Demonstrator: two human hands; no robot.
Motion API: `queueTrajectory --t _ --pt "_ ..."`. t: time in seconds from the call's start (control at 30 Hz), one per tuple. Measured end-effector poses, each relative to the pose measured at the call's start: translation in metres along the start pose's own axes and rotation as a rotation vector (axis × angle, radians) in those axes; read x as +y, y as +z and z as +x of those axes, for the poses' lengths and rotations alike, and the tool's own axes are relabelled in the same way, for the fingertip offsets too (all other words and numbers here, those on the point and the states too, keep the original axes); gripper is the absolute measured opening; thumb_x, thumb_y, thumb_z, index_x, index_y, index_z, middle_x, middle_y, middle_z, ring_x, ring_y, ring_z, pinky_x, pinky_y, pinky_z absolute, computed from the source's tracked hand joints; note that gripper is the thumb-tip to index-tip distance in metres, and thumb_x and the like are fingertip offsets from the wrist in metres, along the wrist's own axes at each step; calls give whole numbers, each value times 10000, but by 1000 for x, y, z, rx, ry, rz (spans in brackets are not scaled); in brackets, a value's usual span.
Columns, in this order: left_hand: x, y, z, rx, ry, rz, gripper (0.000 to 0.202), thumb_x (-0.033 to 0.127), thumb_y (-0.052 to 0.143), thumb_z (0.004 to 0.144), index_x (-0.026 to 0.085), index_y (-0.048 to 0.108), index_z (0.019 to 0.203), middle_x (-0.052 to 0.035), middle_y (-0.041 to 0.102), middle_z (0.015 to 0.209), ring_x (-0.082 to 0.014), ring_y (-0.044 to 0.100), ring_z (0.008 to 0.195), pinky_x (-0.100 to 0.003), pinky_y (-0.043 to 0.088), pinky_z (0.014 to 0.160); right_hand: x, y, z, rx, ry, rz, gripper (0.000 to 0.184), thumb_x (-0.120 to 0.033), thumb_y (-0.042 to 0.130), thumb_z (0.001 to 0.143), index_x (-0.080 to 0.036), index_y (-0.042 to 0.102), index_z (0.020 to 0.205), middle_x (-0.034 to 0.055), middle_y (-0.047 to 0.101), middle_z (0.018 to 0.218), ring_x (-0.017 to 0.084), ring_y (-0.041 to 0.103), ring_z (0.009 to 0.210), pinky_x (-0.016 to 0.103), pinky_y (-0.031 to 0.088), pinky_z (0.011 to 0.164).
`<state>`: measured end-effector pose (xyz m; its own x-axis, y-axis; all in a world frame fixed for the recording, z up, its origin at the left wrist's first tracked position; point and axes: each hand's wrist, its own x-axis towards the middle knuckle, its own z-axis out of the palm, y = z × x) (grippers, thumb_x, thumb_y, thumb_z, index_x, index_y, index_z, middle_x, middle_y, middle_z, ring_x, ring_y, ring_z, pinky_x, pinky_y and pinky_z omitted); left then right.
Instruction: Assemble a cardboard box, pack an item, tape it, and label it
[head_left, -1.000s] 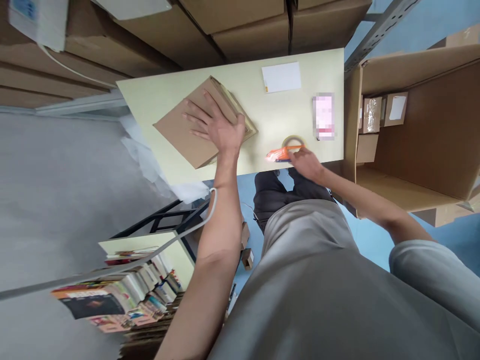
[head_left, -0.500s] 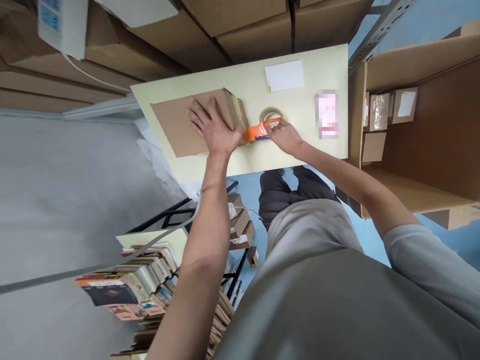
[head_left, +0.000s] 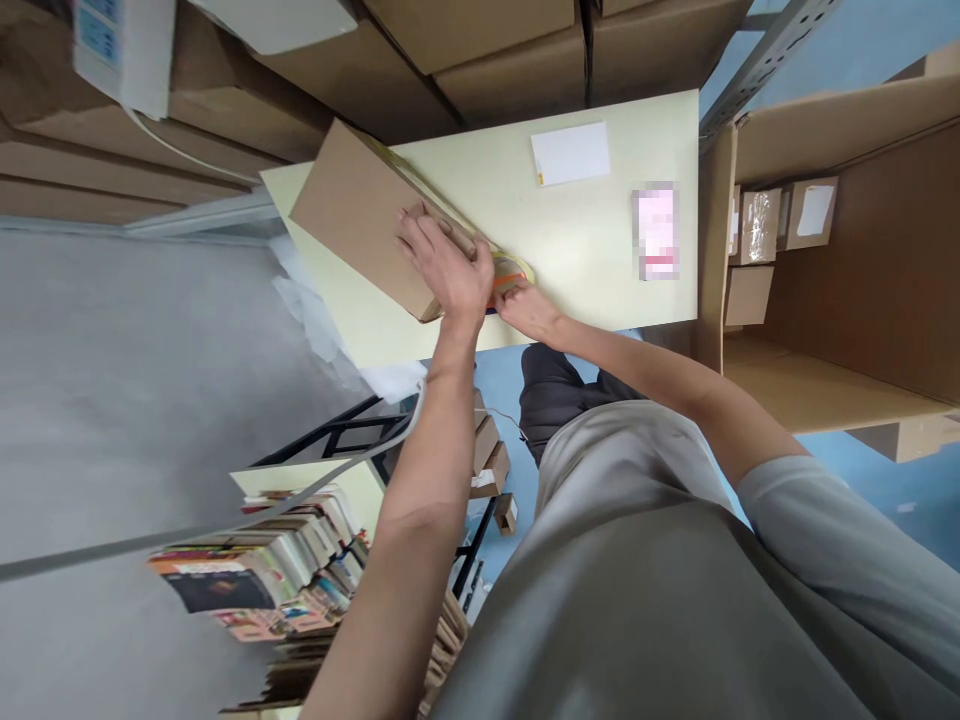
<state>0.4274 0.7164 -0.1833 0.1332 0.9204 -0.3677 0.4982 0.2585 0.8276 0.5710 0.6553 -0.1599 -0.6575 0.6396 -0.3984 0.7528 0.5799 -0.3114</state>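
Note:
A brown cardboard box (head_left: 364, 215) lies at an angle on the pale table, with clear tape along its far right edge. My left hand (head_left: 450, 265) rests on the box's top near its right end, fingers laid across the cardboard and not wrapped round it. Right beside that end, my right hand (head_left: 527, 308) is closed on an orange tape dispenser (head_left: 510, 278). Its tape roll (head_left: 523, 264) shows only in part, and the rest of the dispenser is hidden behind my hands.
The pale table (head_left: 585, 240) also bears a white card (head_left: 571, 153) and a blurred pink item (head_left: 657, 232). A large open carton (head_left: 862, 390) with small boxes stands to the right. Shelved cartons (head_left: 517, 80) line the back, and stacked books (head_left: 262, 560) are at lower left.
The box has turned clockwise, its far end swinging towards the shelf. My right hand has drawn the tape dispenser left and nearer to me, against the box's end. My left hand's fingers are less spread.

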Motion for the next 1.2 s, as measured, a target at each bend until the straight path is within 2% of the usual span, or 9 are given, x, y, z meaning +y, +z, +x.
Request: queueTrajectory --t 0.13,0.23,0.3,0.43,0.53,0.63,0.73,0.97,1.2 --pt "5 3 -12 180 35 77 311 481 676 1131 182 655 1213 -74 351 1912 -283 -433 1731 -672 -90 1461 9 11 -31 -30 -43 -1 553 21 320 1055 9 638 1507 231 872 1213 276 831 1059 441 504 1166" --pt "11 6 -24 296 65 168 308 408 773 1052 191 613 1201 -134 320 1925 -314 -235 1824 -620 -135 1474 31 19 -65 -84 -28 -7 652 23 305 1051 -7 525 1663 187 877 1247 285 824 1144 445 516 1200" --pt "13 7 -31 271 62 176 314 415 779 1037 198 606 1184 -135 314 1928 -316 -219 1830 -609 -147 1474 58 21 -85 -102 43 -7 689 25 300 1046 -20 486 1708 188 870 1264 300 813 1191 467 524 1212" --pt "12 7 -41 151 10 151 352 493 679 1074 174 632 1214 -124 297 1924 -306 -384 1765 -649 -112 1437 118 11 -102 -75 186 -49 683 34 302 1044 -3 468 1706 182 857 1212 297 807 1203 494 516 1236" --pt "12 7 -47 175 10 197 419 467 798 943 218 626 1233 -173 311 1915 -320 -185 1841 -628 -114 1455 137 -4 -89 -17 207 -59 629 -7 342 1070 16 442 1691 179 842 1233 300 804 1226 523 505 1252" --pt "14 7 -56 178 16 204 448 385 859 845 271 623 1208 -194 368 1883 -340 7 1860 -627 -107 1479 125 -22 -67 19 199 -69 527 -154 392 1144 51 499 1618 243 834 1283 345 783 1293 522 510 1243" --pt "15 10 -66 177 32 231 428 319 841 830 263 633 1200 -212 415 1852 -370 102 1850 -627 -66 1490 101 -38 -51 17 183 -80 524 -280 463 1174 83 580 1533 320 824 1302 394 754 1353 520 499 1248" --pt "10 18 -67 178 82 387 359 243 696 900 207 653 1255 -254 466 1824 -396 200 1831 -648 13 1494 54 -59 -32 -77 281 63 421 -222 500 1129 33 717 1385 322 828 1285 400 798 1210 534 478 1181" --pt "8 19 -67 163 141 501 387 219 603 949 157 696 1319 -244 482 1825 -403 291 1803 -665 108 1497 18 -50 -32 -87 453 124 472 -217 437 1154 71 689 1429 355 812 1289 427 788 1225 543 401 1237"
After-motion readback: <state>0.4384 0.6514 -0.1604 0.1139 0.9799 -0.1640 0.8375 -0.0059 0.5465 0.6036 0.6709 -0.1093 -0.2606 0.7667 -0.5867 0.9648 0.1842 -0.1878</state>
